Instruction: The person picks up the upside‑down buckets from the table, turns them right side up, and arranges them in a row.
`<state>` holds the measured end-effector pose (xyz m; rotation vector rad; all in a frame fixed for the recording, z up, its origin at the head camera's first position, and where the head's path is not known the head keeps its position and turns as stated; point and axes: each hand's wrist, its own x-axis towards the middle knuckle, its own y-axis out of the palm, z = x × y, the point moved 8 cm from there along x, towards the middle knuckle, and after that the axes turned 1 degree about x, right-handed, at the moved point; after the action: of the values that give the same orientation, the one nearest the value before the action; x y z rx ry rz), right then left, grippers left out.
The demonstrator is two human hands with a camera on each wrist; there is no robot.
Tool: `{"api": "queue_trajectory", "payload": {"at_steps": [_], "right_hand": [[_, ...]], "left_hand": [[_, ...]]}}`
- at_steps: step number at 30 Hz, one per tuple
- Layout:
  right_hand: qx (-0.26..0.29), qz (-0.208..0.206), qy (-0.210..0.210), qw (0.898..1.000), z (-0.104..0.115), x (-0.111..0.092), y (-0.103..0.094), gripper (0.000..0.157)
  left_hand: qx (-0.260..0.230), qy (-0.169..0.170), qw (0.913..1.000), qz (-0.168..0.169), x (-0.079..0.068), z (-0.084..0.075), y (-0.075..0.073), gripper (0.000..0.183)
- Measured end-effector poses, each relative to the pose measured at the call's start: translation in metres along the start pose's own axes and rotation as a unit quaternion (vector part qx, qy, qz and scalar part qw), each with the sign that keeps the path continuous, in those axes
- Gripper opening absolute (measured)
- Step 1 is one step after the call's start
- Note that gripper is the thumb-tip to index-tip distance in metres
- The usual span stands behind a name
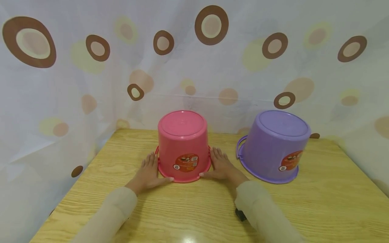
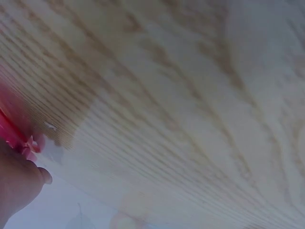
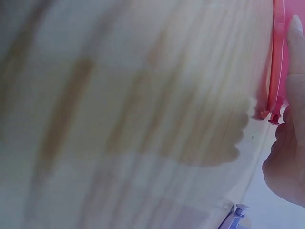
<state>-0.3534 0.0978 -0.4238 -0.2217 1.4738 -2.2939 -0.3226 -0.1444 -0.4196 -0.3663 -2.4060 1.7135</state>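
Observation:
A pink bucket stands upside down on the wooden table, its round label facing me. My left hand lies against the bucket's left side low by the rim, fingers extended and thumb along the front edge. On the opposite side, my right hand touches the rim in the same manner, with its fingers straight. In the left wrist view part of the hand shows beside the pink rim. The right wrist view has the thumb side of the hand next to the rim.
To the right, a purple bucket also stands upside down, its handle at the left. A small dark object shows at the right sleeve. Behind the wooden table hangs a spotted cloth.

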Motion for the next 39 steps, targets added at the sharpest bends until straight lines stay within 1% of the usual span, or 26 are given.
{"api": "queue_trajectory", "payload": {"at_steps": [4,11,19,25,39], "right_hand": [[-0.004,0.005,-0.001,1.000,-0.0004,0.0025,0.0023,0.114],[-0.007,0.009,0.004,1.000,0.0015,0.0028,0.0028,0.114],[-0.029,0.016,0.014,0.999,0.0019,0.0038,0.0040,0.114],[-0.034,0.021,0.016,0.999,0.0043,0.0020,0.0045,0.115],[-0.036,0.017,0.011,0.999,0.0039,-0.0041,0.0089,0.115]], "left_hand": [[-0.001,-0.006,1.0000,-0.001,0.0011,0.0003,0.0010,0.113],[-0.001,-0.004,1.0000,-0.004,0.0014,-0.0006,0.0013,0.112],[0.004,-0.001,1.0000,-0.007,0.0011,-0.0007,0.0017,0.112],[0.011,0.003,0.9999,-0.009,-0.0004,-0.0011,0.0018,0.111],[0.012,0.011,0.9999,-0.004,-0.0057,-0.0033,0.0039,0.111]]}}
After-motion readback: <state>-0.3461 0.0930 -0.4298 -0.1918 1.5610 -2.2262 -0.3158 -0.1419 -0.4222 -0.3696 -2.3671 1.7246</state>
